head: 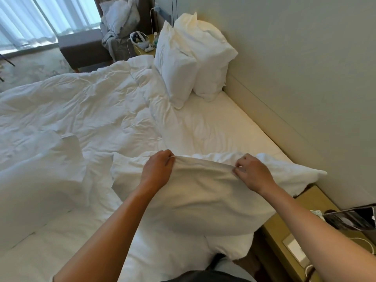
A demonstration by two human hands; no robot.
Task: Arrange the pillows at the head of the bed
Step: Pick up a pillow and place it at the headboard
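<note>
A white pillow [203, 200] lies on the near side of the bed, close to the headboard wall. My left hand [157, 169] grips its far top edge, fingers curled round the fabric. My right hand [252, 173] pinches the same edge a little further right. Two more white pillows stand upright against the headboard at the far side: one [205, 58] leans on the wall, the other [175, 66] stands in front of it. Another pillow [36, 188] lies at the left on the bed.
A rumpled white duvet [81, 106] covers the bed's left and middle. A bare sheet strip [219, 127] runs along the headboard. A wooden bedside table [305, 231] with a dark phone and cables stands at the right. A far nightstand [142, 47], grey sofa and curtains are beyond.
</note>
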